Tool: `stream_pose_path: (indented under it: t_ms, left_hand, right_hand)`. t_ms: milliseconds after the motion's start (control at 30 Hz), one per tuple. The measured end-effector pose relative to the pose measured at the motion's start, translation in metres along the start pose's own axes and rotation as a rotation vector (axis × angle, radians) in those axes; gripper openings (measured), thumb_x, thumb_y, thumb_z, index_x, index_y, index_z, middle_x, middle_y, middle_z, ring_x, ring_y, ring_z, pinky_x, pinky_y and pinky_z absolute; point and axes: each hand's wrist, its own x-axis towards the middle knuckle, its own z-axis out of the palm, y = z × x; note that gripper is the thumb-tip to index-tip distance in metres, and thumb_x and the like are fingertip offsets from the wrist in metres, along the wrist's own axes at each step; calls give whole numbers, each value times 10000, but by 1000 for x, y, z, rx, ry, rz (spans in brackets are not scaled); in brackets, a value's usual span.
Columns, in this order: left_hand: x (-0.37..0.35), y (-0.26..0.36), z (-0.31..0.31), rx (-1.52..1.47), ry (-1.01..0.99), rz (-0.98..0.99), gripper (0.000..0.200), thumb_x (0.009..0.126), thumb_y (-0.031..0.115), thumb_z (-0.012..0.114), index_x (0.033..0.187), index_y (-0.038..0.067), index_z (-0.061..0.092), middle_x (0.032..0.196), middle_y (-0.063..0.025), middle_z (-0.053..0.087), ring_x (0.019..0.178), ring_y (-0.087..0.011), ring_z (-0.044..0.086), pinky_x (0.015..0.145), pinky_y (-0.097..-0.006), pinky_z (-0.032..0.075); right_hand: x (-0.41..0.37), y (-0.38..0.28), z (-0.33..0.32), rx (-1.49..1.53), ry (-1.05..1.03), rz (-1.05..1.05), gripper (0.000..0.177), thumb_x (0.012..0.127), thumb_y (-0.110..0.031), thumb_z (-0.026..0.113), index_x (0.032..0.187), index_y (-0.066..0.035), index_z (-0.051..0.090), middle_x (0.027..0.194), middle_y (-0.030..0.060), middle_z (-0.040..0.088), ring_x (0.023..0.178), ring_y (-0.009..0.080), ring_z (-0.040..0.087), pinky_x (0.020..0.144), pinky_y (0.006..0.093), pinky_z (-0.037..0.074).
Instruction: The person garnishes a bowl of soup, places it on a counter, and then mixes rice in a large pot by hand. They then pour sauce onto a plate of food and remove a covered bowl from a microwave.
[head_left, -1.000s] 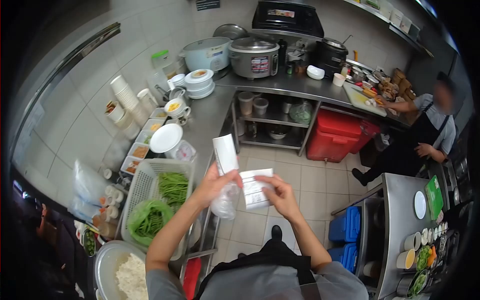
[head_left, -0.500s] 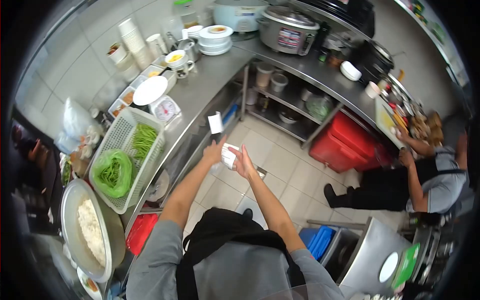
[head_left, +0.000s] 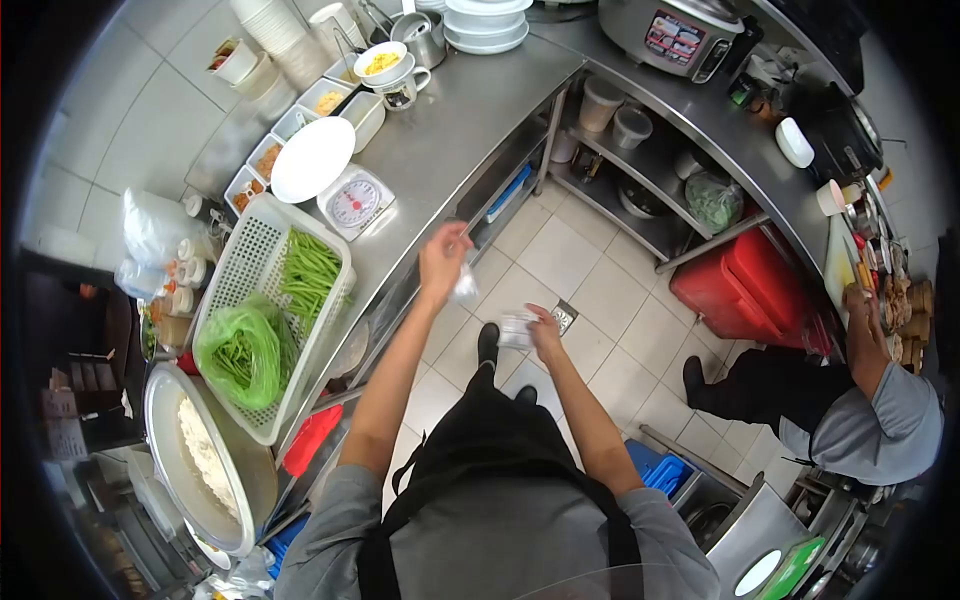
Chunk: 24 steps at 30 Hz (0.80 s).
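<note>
My left hand is raised near the counter's front edge, its fingers curled together. A small whitish, partly see-through piece shows just below its fingers; I cannot tell if the hand grips it. Lower and to the right, my right hand pinches a small white packet by its right end. The packet is blurred, with greyish bands across it. Both hands are over the tiled floor, apart from each other.
On the left counter stand a kitchen scale under a white plate, a basket of green beans and a rice tub. A red bin sits below the back counter. A co-worker stands at right.
My hands have moved apart: the left upward, the right to the right and down with the white packet. The view has shifted, and the co-worker's arms have moved.
</note>
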Motion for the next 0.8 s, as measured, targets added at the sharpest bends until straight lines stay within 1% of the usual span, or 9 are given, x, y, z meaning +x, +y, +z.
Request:
stream_pose_path:
  t_ms: [33,100,167,233,367,433,567,667,800]
  left_hand:
    - [20,12,-10,38,43,-26,202,793,112,534,985,100,598,733,-40,635,681,-131,590,616,-288,434]
    - [59,19,-25,270,84,-34,151,775,137,559,919,121,599,718,-65,630,663,-212,600,596,-336,444]
    - [81,3,-28,444,125,-37,111,763,169,581,867,132,596,696,-80,621,635,-265,598,566,-366,442]
    - [96,-12,-27,565,149,-30,103,758,209,601,829,135,587,666,-83,608,599,-288,582,526,-378,427]
    - [94,-24,-22,451,211,-34,170,740,249,635,708,96,568,623,-82,582,570,-274,562,516,-340,413]
    - [94,-37,-22,362,210,-68,164,744,203,651,702,69,565,586,-59,544,527,-191,514,506,-288,393]
    - [91,-35,-19,232,183,-148,131,779,113,632,725,21,555,607,-18,520,576,-92,459,528,-223,373]
    - [95,-26,-17,246,169,-171,140,801,67,608,715,-4,525,662,4,508,639,-63,431,569,-189,360]
    - [95,-23,-13,388,215,-166,137,787,46,610,694,14,515,654,13,478,619,-58,413,567,-196,342]
  right_hand:
    - [2,8,-12,-57,134,9,356,705,75,476,1002,-69,612,686,16,535,557,75,457,458,221,355]
    - [18,45,-48,-10,197,89,342,696,45,477,993,-64,608,589,-28,454,478,51,362,400,218,269]
    - [28,67,-75,-142,278,190,325,698,24,459,978,-48,608,553,-38,442,452,52,357,391,214,259]
    - [29,73,-87,-94,279,268,350,723,37,411,1006,-47,600,559,-22,455,426,63,351,372,219,261]
    - [40,72,-75,-26,312,391,315,763,-25,378,970,-39,615,565,4,488,398,67,336,351,235,248]
    - [62,86,-59,-88,245,401,248,783,-77,452,960,-38,620,623,41,556,433,91,416,382,244,319]
    - [107,120,-8,-742,-2,272,274,742,-195,619,995,-90,609,797,109,622,797,219,603,712,300,467]
    - [138,161,38,-1001,-178,-40,379,731,-231,605,1104,-187,550,1060,89,555,890,275,585,768,372,475]
    - [185,179,101,-994,-361,6,427,741,-147,548,1163,-202,508,1224,99,440,960,313,559,790,414,476]
